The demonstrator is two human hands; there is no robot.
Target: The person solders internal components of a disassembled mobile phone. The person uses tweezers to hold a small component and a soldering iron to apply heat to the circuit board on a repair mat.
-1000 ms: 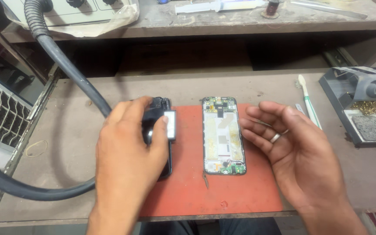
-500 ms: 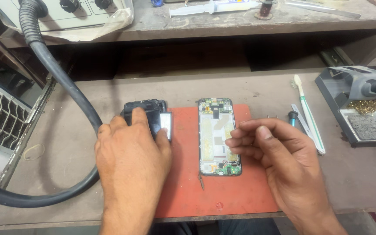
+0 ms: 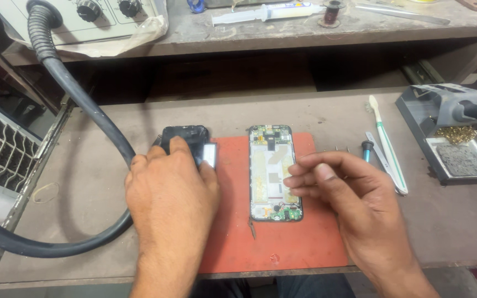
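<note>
Left hand [image 3: 169, 193] presses flat on black cover [image 3: 186, 138], no grasp; right hand [image 3: 340, 190] loosely curled, empty, beside open phone [image 3: 274, 171]; better keep cover pinned, fingertips off the board

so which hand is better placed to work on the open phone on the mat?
Right. The right hand hovers at the open phone's edge, fingertips curled, apparently empty. The left hand is pressed on the black cover.
</note>
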